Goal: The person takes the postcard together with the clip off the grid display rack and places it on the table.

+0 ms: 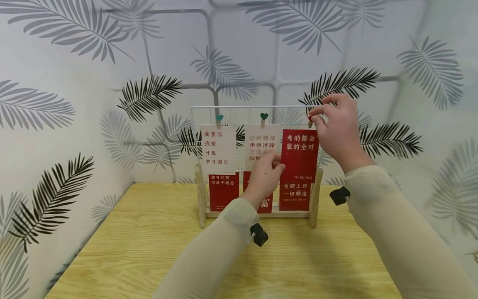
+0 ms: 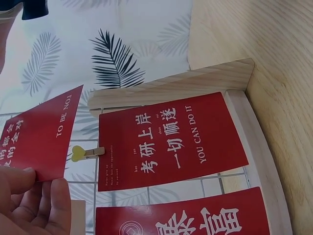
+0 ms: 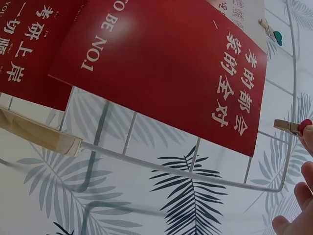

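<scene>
Red card [image 1: 300, 160], pinched by left grip [image 1: 263, 176], should lie level against rack [image 1: 315, 199] before right grip [image 1: 339, 128] releases its pinched clip [image 3: 288, 127].

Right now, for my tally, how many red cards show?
4: upper-right card, pinched by the left hand; lower-left card, lower-middle card and lower-right card. More may be hidden.

Room to pass lies over the table [image 1: 142, 232] at eight o'clock from the rack [image 1: 315, 201]; the left sleeve [image 1: 214, 247] blocks seven, the right sleeve [image 1: 399, 228] four.
</scene>
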Demonstrator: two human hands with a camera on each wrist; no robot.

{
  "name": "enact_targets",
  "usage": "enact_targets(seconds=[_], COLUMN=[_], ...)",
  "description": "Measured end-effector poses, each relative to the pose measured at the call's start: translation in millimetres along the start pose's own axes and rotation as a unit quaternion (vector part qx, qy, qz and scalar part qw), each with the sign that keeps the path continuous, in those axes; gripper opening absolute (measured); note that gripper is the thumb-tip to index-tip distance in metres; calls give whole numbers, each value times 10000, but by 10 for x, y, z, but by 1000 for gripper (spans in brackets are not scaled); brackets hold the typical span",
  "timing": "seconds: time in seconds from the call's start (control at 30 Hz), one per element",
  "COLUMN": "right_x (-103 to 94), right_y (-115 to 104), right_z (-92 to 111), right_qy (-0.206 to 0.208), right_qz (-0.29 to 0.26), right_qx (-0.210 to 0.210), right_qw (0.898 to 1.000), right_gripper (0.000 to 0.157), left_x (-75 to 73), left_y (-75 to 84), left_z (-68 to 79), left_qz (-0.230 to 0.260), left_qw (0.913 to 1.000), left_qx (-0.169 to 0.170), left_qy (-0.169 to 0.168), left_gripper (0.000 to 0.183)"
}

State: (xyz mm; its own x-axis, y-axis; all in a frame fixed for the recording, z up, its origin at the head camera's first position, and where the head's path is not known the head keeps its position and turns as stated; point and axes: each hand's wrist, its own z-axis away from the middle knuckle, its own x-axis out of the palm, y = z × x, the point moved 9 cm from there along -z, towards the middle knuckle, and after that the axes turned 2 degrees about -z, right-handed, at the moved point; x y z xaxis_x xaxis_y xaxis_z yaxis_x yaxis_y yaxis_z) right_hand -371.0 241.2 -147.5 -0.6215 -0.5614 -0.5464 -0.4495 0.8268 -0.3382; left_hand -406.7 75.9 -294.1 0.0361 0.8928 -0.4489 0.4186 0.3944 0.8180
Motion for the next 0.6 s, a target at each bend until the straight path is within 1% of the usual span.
enact_targets(seconds=[0.13, 0.23, 0.37, 0.47, 0.6], right_x=[-29, -53, -89, -123, -164], right_y=[56, 95, 146, 177, 204], right_z=[52, 92, 152, 197, 264], right_qy=[4, 47, 118, 233, 399], right_qz=[32, 33, -46, -130, -199], right_qx=[114, 185, 261, 244, 116], right_qw=[9999, 9998, 9996, 9993, 9989], right_gripper=[23, 24, 26, 26, 24], left_x=[7, 9, 13, 15, 24], left_y=[-21, -59, -99, -121, -150], left_z=[21, 44, 90, 121, 157], left_qz=[-25, 25, 136, 191, 234], left_qw=[10000, 10000, 9998, 9996, 9995], left_qx=[59, -17, -144, -180, -201], left_qy=[-16, -47, -101, -111, -115], left_gripper=[18, 18, 24, 25, 25])
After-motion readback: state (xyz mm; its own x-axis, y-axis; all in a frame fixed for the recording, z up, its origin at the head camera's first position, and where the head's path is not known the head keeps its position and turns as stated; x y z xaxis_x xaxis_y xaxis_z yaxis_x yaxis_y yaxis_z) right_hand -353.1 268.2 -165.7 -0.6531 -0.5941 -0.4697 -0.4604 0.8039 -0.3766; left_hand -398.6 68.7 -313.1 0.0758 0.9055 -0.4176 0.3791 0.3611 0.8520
